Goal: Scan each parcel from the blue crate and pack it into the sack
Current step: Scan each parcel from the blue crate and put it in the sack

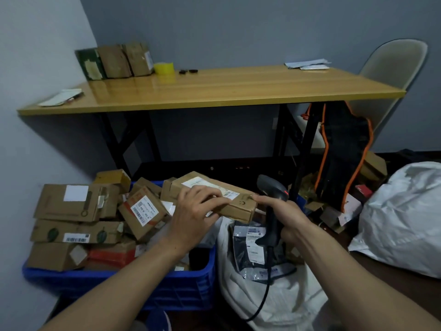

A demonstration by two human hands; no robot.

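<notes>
Left hand [194, 211] is gripping a long cardboard parcel [238, 209]; its fingers [207, 192] are curling over the top face, just beside the white label, with the thumb underneath. The parcel is hanging tilted, its far end toward the blue crate [186, 287], its near end over the mouth of the white sack [281, 297].

Right hand [284, 218] is wrapping round the handle of a black corded scanner [274, 187]; one extended finger of that hand is touching the parcel's near corner. The scanner head is sitting just behind those fingers, red light showing.

Below the right fingers, dark poly mailers [248, 247] are lying inside the sack. Left of the left fingers, the crate is holding a heap of cardboard parcels. Far right of the right fingers, a filled white bag [405, 216] is sitting on the floor. Beyond both hands, a wooden worktop [214, 89] is carrying boxes and a yellow tape roll [164, 68].
</notes>
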